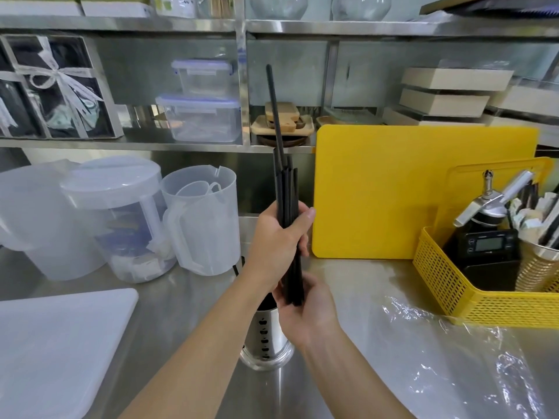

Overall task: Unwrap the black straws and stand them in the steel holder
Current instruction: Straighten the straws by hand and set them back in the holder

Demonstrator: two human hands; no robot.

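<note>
Standing at 6 o'clock on the steel counter [363,282], the steel holder [266,340] is directly below both hands. The right hand [305,313] cups the lower ends of the black straws [286,189], fingers curled round them. Just above, the left hand [272,240] grips the bundle mid-length. One straw sticks up above the rest. Clear wrap [447,337] lies at 4 o'clock. Yellow cutting board [408,189] leans at 2 o'clock, plastic pitchers [202,219] stand at 9.
</note>
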